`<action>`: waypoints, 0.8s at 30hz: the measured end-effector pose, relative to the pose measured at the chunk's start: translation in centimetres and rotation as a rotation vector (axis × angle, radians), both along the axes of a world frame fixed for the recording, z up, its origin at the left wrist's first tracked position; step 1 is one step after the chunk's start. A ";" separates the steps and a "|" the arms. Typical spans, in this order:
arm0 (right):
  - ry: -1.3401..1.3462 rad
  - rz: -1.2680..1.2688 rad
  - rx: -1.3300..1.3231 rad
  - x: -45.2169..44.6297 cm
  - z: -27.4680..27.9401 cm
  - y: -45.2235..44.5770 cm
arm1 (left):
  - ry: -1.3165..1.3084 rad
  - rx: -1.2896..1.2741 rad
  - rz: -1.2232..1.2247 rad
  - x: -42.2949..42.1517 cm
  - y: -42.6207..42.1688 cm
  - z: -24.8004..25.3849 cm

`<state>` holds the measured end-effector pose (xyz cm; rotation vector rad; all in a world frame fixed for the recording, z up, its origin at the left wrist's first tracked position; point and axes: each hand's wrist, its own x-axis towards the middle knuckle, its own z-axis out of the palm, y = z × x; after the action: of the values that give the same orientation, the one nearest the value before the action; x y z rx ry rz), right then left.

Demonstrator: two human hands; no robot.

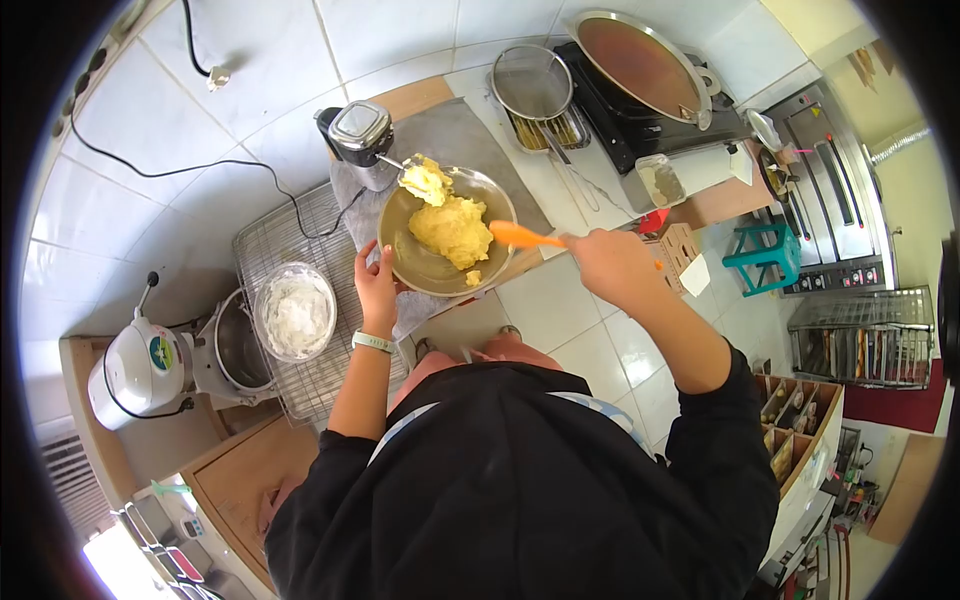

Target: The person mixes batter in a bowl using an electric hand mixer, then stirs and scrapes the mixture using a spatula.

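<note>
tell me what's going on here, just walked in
Someone is working at a metal bowl of thick yellow mixture. Their left hand is against the bowl's side, and their right hand holds an orange spatula, its blade at the mixture's edge; whether it touches is hard to tell. An electric mixer stands beside the bowl, with a yellow clump on its end, over the bowl. White powdery stuff sits in a round container on the left.

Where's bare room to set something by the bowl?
On the grey mat, the patch between the metal bowl, hand mixer and strainer is bare. Crowded: the bowl's left side, with the left hand and hand mixer there.
</note>
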<state>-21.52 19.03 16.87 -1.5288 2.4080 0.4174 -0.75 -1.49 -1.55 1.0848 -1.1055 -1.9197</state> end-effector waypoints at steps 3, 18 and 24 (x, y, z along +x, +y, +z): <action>-0.334 0.020 -0.123 0.1 -1.3 0.8 | 0.005 0.022 0.025 0.3 0.1 -0.5; -0.569 -0.007 -0.724 2.1 -8.3 2.6 | -0.340 0.381 0.753 25.1 8.3 -7.7; -1.314 0.145 -0.355 19.7 -11.8 -12.6 | -0.233 0.627 0.906 30.9 16.2 -10.4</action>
<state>-1.77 6.40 5.09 -1.3774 1.3310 -0.8083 30.16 14.66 -11.98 1.7808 0.0058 -1.3971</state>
